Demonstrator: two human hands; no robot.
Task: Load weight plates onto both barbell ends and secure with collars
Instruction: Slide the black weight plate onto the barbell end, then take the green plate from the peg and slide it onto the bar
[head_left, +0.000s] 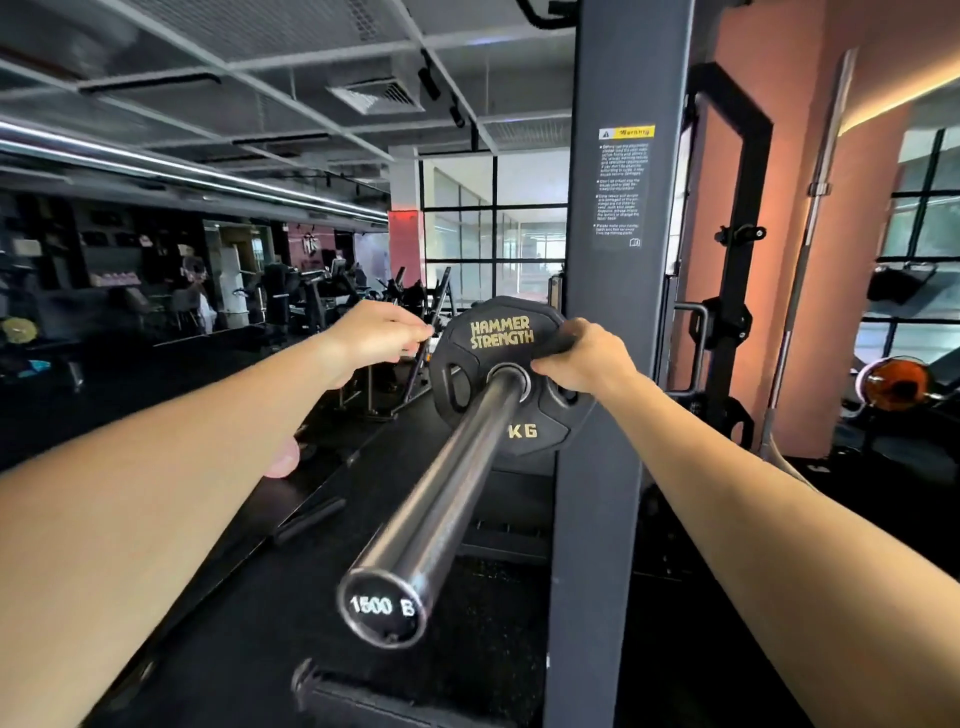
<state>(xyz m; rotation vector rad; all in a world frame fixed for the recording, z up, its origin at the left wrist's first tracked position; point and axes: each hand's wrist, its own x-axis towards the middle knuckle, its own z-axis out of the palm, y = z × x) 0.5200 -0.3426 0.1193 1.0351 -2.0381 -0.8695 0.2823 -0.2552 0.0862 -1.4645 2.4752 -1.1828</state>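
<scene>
A black Hammer Strength weight plate sits far up the barbell sleeve, which points at me with its end cap close to the camera. My right hand grips the plate's right side through a handle slot, thumb near the hub. My left hand hovers just off the plate's upper left rim, its fingertips near the edge with nothing in them. No collar is visible on the sleeve.
The dark rack upright stands right behind the plate. A spare barbell leans on the orange wall at right. A dark handle or collar-like object lies on the black floor below. Gym machines fill the far left.
</scene>
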